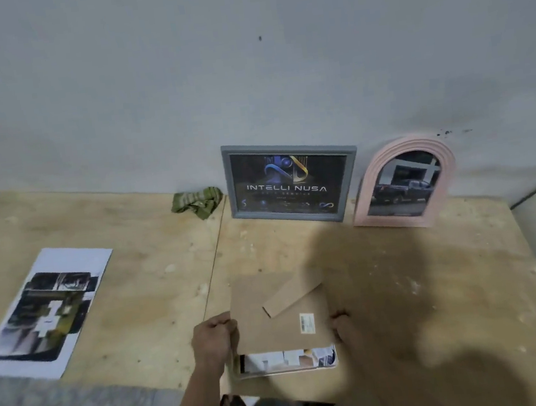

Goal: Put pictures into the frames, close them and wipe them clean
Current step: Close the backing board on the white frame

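1. My left hand [213, 339] and right hand [342, 328] each grip a side edge of the brown backing board [272, 312], fingers curled round it.
2. The board sits over the white frame [284, 369] at the table's [135, 284] near edge, with a strip of picture [287, 358] showing below it.
3. I judge this the closing step: the board must slide down square into the frame, then get fastened.
4. The green cloth [197, 202] by the far edge waits for wiping.

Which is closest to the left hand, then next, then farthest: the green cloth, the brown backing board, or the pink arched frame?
From the left hand:
1. Brown backing board, gripped at its edge.
2. Green cloth, straight ahead by the wall.
3. Pink arched frame, far right, leaning on the wall.
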